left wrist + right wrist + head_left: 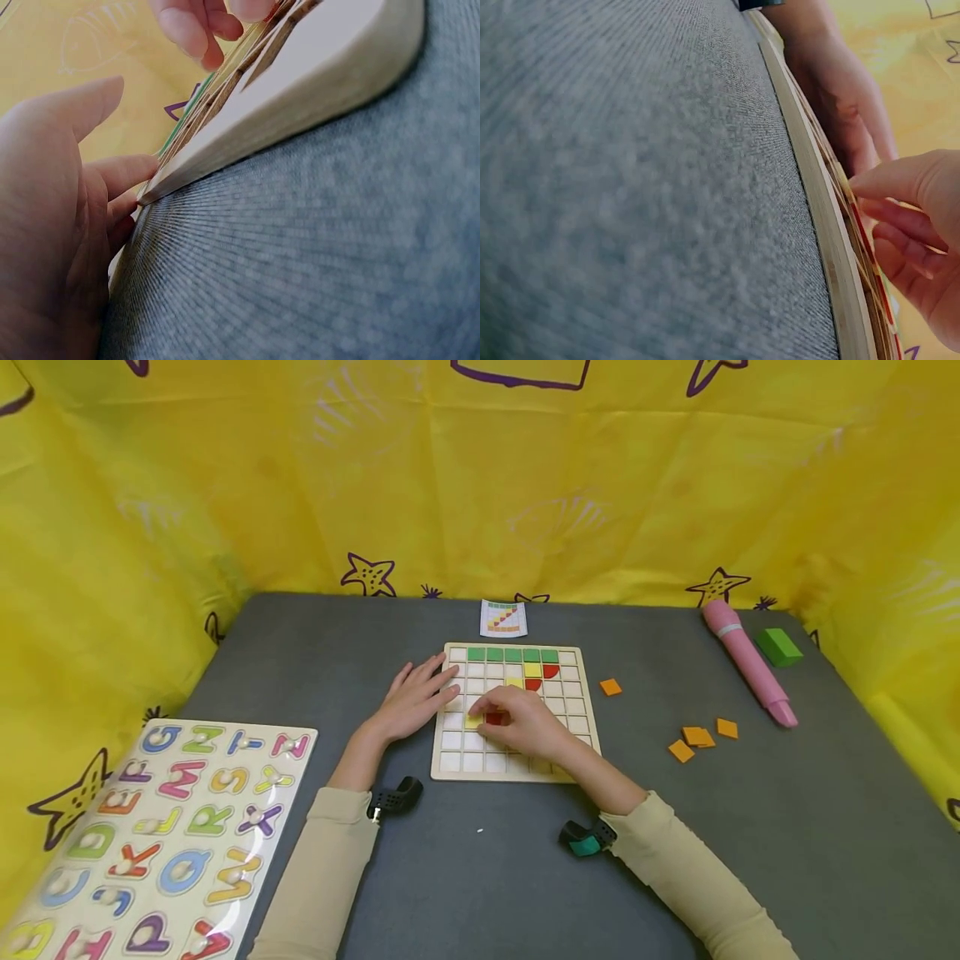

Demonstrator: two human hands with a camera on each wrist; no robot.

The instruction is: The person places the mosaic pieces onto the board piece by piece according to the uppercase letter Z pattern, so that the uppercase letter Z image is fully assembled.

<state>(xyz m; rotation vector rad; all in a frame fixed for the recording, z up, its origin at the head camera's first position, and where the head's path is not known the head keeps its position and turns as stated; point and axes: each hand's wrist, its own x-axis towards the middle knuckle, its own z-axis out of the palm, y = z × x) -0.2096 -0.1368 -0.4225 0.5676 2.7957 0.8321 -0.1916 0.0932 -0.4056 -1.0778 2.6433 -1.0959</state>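
Observation:
A wooden grid board lies on the table, with green squares along its top row and yellow and red pieces running diagonally below. My left hand rests at the board's left edge, fingers spread and fairly straight. Over the lower left cells, my right hand has its thumb and fingertips at a small yellow tile. Beside that tile sits a red piece, partly covered by the hand. In the right wrist view, one fingertip touches the yellow tile at board level. The hand hides part of the diagonal.
Behind the board is a small pattern card. Loose orange tiles lie to the right, one orange tile nearer the board. Farther right are a pink marker-shaped object and a green block. A letter puzzle board stands left.

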